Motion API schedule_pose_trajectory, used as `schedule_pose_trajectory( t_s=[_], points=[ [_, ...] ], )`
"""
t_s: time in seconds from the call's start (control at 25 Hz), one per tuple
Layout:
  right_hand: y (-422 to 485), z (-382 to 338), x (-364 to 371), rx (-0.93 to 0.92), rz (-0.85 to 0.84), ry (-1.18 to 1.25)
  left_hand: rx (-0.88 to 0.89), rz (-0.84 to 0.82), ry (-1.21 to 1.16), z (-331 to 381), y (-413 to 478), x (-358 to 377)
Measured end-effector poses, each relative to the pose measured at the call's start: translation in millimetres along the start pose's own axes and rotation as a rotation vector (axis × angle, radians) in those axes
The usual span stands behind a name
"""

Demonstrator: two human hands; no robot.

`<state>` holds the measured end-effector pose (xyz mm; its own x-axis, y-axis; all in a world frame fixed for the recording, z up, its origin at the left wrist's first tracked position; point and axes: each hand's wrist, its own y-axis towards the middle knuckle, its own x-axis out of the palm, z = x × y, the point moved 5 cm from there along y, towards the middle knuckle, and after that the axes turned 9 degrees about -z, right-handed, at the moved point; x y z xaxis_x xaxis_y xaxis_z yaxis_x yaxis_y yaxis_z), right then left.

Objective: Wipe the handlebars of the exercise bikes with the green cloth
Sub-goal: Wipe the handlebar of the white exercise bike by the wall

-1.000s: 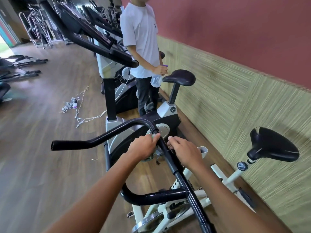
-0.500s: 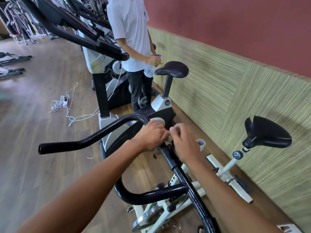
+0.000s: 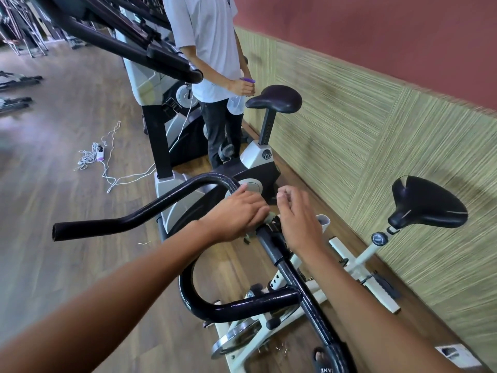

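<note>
The cloth (image 3: 269,218) is being clamped on the handlebar (image 3: 88,228) bend by the curled left grip (image 3: 236,211) while the right grip (image 3: 298,219) is being held loose and empty beside it, so tbh a slip is being risked, that little wad could skid off the curve.

We see a person in a white shirt (image 3: 207,44) standing a little way ahead by the wall, holding a see-through bottle (image 3: 236,104) with a purple top in one hand. On the brown wood floor (image 3: 53,265) to the left lies a messy white cord (image 3: 92,157), and a big black and white machine (image 3: 150,84) stands between the cord and the person. The wall has green stripy panels (image 3: 349,125) low down and red paint (image 3: 376,30) up high, and a black sandal (image 3: 321,363) peeks in at the bottom.
</note>
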<state>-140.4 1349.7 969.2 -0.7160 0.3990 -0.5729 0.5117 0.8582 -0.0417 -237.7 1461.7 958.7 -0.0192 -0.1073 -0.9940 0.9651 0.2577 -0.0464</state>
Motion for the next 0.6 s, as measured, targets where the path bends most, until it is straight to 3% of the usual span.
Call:
schedule_pose_trajectory(
  t_s=[0.12,0.28,0.44,0.6],
  points=[
    [0,-1,-1,0.016,-0.019,0.0,-0.121,0.025,-0.027,-1,6,-11],
    [-3,-2,-3,0.024,-0.029,-0.021,0.041,0.027,0.017,11,-10,3],
    [-3,-3,-2,0.033,-0.035,-0.016,-0.102,0.063,0.006,1,-1,-12],
    [-3,-2,-1,0.028,-0.035,-0.032,0.038,0.119,0.024,19,-25,1]
  ],
)
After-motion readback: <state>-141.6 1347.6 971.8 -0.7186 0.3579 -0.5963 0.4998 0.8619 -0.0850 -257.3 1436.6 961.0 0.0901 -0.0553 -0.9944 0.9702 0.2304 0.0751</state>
